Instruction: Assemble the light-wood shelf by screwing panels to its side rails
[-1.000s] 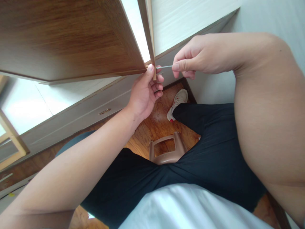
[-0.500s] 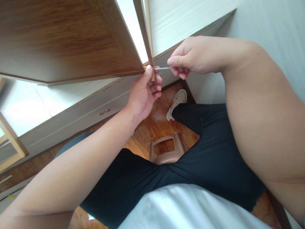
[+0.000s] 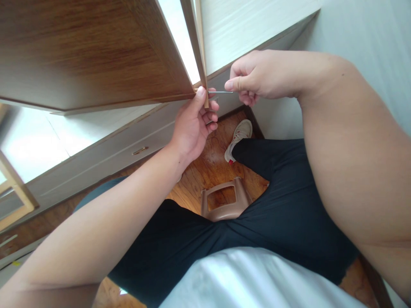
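My left hand point(image 3: 195, 122) is closed around the lower end of a narrow wooden strip point(image 3: 199, 60), with the thumb on its near side and the fingers curled beyond it. A wide brown wooden panel point(image 3: 96, 51) meets the strip close to my thumb. From the strip's right side a thin metal hex key point(image 3: 221, 92) sticks out roughly level. My right hand point(image 3: 247, 79) pinches the outer end of that key between thumb and fingers. The key's inner tip is hidden at the strip.
A pale countertop point(image 3: 250, 25) lies behind, above light drawer fronts with a small handle point(image 3: 140, 151). A brown plastic stool point(image 3: 224, 210) shows between my legs on the wooden floor point(image 3: 208, 171). Another wooden frame point(image 3: 19, 196) is at the left.
My right hand's fingers have shifted slightly on the hex key, and more of its outer end shows. The left hand and the wooden pieces look unchanged.
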### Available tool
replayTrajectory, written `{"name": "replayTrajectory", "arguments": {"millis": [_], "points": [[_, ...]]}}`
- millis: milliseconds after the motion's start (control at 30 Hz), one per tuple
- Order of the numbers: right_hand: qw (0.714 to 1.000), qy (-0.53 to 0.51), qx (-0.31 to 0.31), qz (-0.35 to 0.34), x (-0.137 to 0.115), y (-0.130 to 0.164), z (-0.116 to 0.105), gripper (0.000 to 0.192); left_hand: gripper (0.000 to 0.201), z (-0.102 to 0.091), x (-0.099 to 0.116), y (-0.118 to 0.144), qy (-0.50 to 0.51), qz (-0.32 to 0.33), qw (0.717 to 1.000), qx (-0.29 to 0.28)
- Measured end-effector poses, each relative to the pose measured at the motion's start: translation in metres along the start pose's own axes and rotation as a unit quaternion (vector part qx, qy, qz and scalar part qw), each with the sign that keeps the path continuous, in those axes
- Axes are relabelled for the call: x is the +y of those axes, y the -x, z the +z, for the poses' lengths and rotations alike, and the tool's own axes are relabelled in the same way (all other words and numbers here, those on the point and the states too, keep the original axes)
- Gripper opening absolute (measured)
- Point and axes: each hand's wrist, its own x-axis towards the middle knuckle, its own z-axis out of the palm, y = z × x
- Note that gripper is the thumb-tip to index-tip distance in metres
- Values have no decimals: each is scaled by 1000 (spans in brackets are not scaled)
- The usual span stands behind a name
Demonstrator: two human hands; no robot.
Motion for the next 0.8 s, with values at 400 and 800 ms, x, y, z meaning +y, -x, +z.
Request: {"name": "replayTrajectory", "arguments": {"millis": [400, 800], "points": [[997, 32, 65, -13, -6, 8, -5, 29, 32, 0, -1, 0, 20, 16, 999, -35], [982, 25, 180, -39, -12, 18, 2, 14, 35, -5, -6, -9, -32, 23, 999, -13]]}}
